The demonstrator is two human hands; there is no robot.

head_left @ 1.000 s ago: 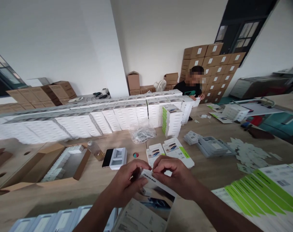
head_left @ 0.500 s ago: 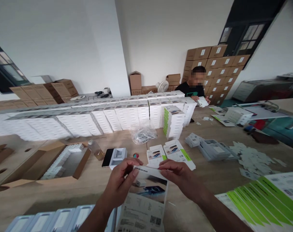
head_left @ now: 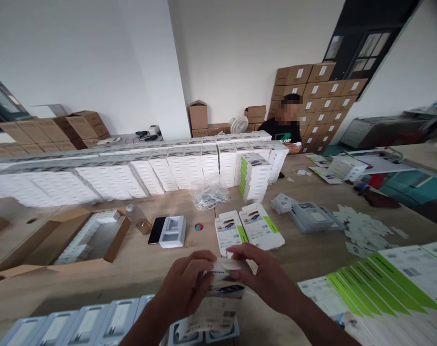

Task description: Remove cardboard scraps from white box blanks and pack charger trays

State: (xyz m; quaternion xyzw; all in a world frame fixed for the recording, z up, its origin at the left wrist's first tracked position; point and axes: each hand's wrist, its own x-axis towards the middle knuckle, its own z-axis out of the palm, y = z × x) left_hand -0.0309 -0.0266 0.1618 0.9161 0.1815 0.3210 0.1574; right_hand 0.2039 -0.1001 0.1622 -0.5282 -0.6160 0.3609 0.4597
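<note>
Between my hands is a printed white packaging box (head_left: pixel 218 310), held close in front of me with its upper end bent or folded. My left hand (head_left: pixel 186 283) grips its upper left edge, fingers curled over the top. On the opposite side, my right hand (head_left: pixel 263 278) pinches the upper right corner between thumb and fingers. Below the box a plastic tray (head_left: pixel 222 332) partly shows. Two flat printed boxes with green edges, one a folded carton (head_left: pixel 231 229) and one a larger carton (head_left: pixel 261 226), lie just beyond my hands.
Pale blue trays (head_left: pixel 89 322) line the near left. An open cardboard carton (head_left: pixel 114 245) holds small white boxes. Green-edged flat cartons (head_left: pixel 380 283) fan out at right, near scattered white cards (head_left: pixel 366 228). A long wall of stacked white boxes (head_left: pixel 182 168) crosses the table; a co-worker (head_left: pixel 285 127) sits behind.
The box in my hands has tilted, and its top end is now bent under my fingers. Both hands are slightly lower. The view has shifted a little, and the co-worker's hands have moved.
</note>
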